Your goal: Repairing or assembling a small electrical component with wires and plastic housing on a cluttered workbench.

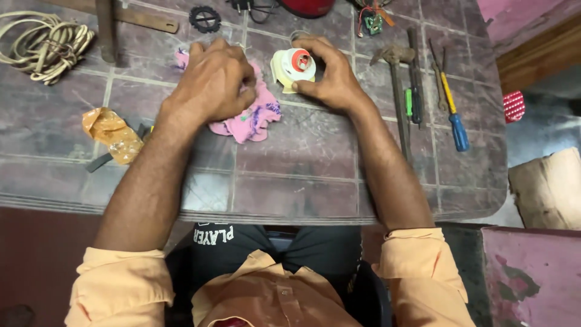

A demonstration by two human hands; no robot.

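Observation:
My right hand (330, 75) grips a small round cream-coloured part with a red ring in its middle (293, 65), holding it on the tiled tabletop (302, 157). My left hand (212, 82) rests closed on a pink patterned cloth (254, 118) just left of that part. Whether the left fingers pinch the cloth or something small is hidden under the hand. Both forearms reach out from orange rolled sleeves.
A hammer (396, 91), a green-handled tool (410, 103) and a blue-and-yellow screwdriver (454, 112) lie to the right. A coiled cord (45, 42), a wooden bar (109, 27), crumpled orange plastic (112, 133), a black gear ring (204, 18) and a small circuit board (373, 23) sit around.

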